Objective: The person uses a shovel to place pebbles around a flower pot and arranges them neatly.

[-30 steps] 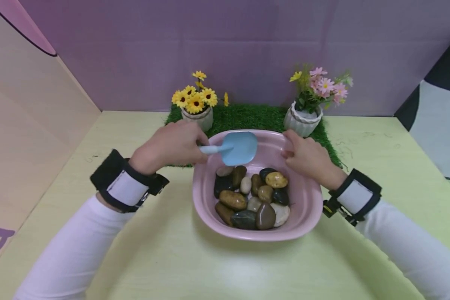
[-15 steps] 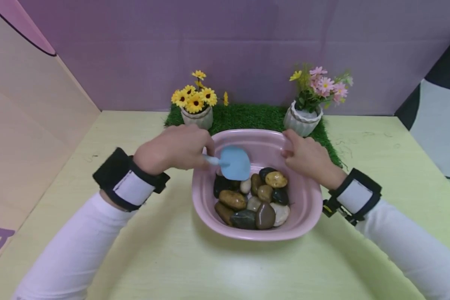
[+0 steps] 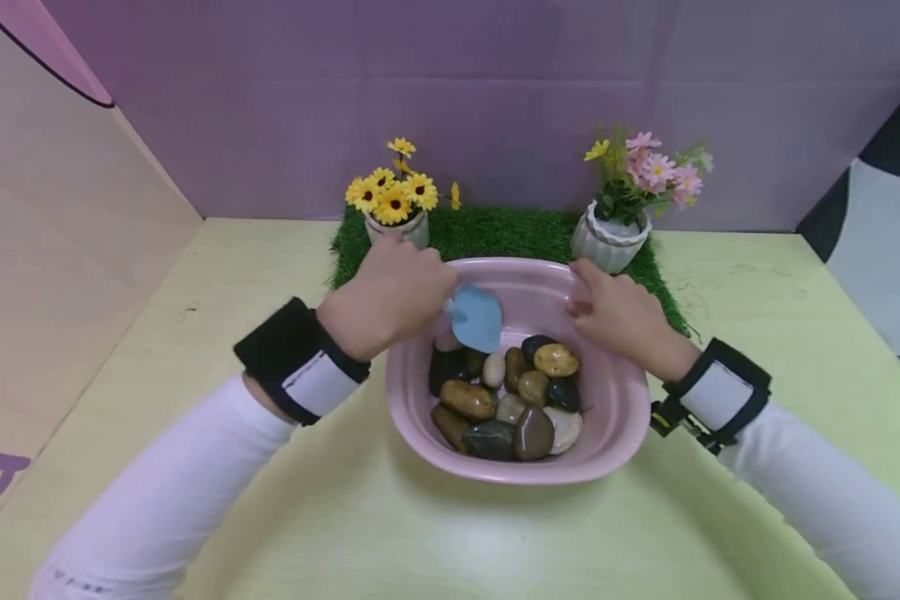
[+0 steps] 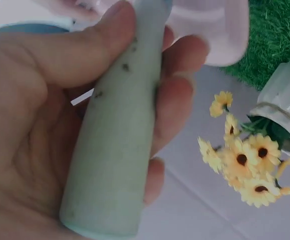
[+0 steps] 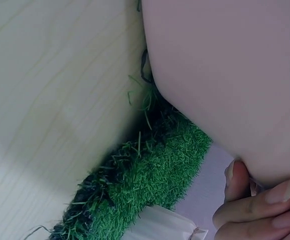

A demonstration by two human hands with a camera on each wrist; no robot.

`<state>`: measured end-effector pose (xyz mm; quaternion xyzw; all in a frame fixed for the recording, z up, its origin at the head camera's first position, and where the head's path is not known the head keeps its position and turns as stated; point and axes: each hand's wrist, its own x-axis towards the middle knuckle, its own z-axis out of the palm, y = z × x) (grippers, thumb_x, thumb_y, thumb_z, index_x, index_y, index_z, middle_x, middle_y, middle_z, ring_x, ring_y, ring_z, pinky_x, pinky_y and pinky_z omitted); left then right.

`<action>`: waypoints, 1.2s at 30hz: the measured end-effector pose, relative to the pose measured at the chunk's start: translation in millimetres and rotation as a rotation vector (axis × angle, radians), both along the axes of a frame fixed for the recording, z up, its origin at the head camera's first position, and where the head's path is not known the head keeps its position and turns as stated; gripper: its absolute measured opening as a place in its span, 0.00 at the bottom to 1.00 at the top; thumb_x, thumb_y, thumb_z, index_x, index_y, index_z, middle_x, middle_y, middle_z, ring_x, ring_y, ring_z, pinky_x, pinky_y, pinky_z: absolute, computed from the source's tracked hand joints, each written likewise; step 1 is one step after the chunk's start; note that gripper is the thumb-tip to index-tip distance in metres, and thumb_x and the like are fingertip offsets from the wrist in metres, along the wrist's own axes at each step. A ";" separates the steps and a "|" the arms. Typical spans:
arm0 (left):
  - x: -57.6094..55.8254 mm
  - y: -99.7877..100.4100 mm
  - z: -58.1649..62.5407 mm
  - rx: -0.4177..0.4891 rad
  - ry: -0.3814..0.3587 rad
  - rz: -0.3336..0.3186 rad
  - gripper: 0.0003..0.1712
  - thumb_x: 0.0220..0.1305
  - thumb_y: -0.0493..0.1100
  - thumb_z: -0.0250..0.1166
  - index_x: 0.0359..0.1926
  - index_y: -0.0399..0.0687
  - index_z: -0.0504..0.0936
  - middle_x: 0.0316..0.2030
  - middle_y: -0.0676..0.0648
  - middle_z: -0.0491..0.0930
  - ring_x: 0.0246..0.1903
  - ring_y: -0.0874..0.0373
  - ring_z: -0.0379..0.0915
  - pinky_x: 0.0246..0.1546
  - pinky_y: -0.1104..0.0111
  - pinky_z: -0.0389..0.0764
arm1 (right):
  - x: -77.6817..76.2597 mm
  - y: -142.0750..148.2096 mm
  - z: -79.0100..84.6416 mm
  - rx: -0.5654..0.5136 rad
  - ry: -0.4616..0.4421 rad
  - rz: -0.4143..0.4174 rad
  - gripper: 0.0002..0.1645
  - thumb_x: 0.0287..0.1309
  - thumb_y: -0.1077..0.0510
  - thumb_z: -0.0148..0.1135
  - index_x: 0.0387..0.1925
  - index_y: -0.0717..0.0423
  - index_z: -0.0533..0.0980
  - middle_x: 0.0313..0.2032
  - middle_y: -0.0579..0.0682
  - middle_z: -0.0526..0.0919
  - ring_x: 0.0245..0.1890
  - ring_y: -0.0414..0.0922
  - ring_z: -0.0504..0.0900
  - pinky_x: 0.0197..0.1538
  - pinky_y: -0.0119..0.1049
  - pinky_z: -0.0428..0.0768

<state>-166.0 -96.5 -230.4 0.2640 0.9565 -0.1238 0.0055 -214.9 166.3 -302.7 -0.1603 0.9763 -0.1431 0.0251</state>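
My left hand (image 3: pixel 393 287) grips the thick pale handle (image 4: pixel 114 150) of a small shovel, thumb on one side and fingers curled round the other. The shovel's light blue blade (image 3: pixel 477 319) hangs tilted inside a pink basin (image 3: pixel 621 417), at the back left of the stones. Smooth wet-looking stones (image 3: pixel 468 400), brown, black, grey and white, lie on the basin's floor. My right hand (image 3: pixel 622 317) holds the basin's back right rim. In the right wrist view its fingertips (image 5: pixel 282 192) press against the basin's outer wall (image 5: pixel 235 90).
Behind the basin lies a green turf mat (image 3: pixel 506 233). On it stand a pot of yellow flowers (image 3: pixel 393 200), close behind my left hand, and a pot of pink flowers (image 3: pixel 611 237) behind my right hand. The pale wooden table (image 3: pixel 330 517) extends around the basin.
My left hand has moved right, over the basin's left rim. The shovel blade has dipped lower into the basin and turned more steeply. My right hand and the basin stay nearly in place.
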 end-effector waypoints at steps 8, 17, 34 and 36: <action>-7.4 24.9 -12.7 -0.105 0.113 -0.031 0.08 0.60 0.48 0.66 0.28 0.52 0.79 0.32 0.50 0.84 0.29 0.54 0.73 0.52 0.57 0.70 | 0.6 -1.4 0.4 -0.002 0.000 -0.010 0.30 0.64 0.53 0.57 0.65 0.56 0.64 0.38 0.67 0.82 0.28 0.58 0.82 0.23 0.44 0.75; -2.7 30.1 -35.7 -0.183 0.355 -0.100 0.24 0.74 0.38 0.52 0.17 0.54 0.69 0.21 0.51 0.75 0.25 0.56 0.59 0.40 0.61 0.55 | -0.3 -1.1 1.4 0.002 -0.019 -0.012 0.31 0.64 0.54 0.56 0.66 0.56 0.63 0.37 0.67 0.81 0.25 0.56 0.81 0.21 0.42 0.74; -26.7 -0.9 -75.3 0.019 0.169 -0.255 0.16 0.68 0.49 0.58 0.51 0.48 0.80 0.37 0.43 0.85 0.40 0.48 0.82 0.46 0.55 0.78 | -1.0 0.5 -0.1 -0.015 -0.015 0.006 0.32 0.64 0.54 0.56 0.67 0.58 0.62 0.35 0.66 0.82 0.21 0.52 0.80 0.20 0.40 0.75; -26.4 -0.6 -77.3 0.030 0.178 -0.251 0.14 0.67 0.48 0.58 0.48 0.48 0.81 0.36 0.44 0.85 0.39 0.49 0.82 0.45 0.56 0.78 | -0.9 0.2 -0.5 -0.013 -0.020 0.003 0.32 0.64 0.54 0.56 0.67 0.57 0.62 0.35 0.66 0.82 0.22 0.53 0.80 0.20 0.41 0.75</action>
